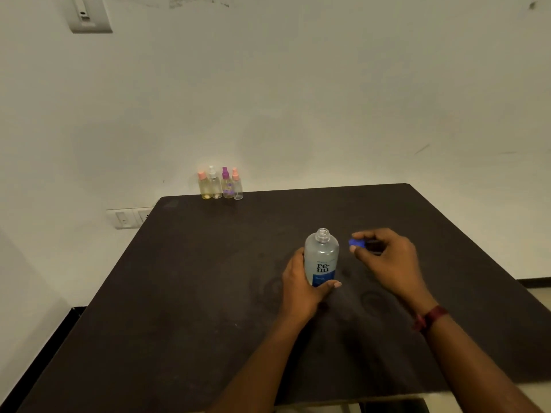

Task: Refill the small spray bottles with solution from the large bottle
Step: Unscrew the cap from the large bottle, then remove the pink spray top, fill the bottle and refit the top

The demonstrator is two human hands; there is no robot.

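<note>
The large clear bottle (321, 255) with a white and blue label stands upright near the middle of the dark table (185, 293). Its neck is open, with no cap on it. My left hand (301, 289) grips the bottle's lower part from the left. To the right of the bottle, my right hand (387, 259) pinches the small blue cap (357, 242) between thumb and fingers, just above the table. Several small spray bottles (220, 183) stand in a tight row at the table's far edge against the wall, with pink, white and purple spray tops.
The table's far edge meets a pale wall (298, 99). A switch plate (128, 217) is on the wall left of the table, and another fitting (88, 14) is high up at the left. The floor shows beyond the table's right edge.
</note>
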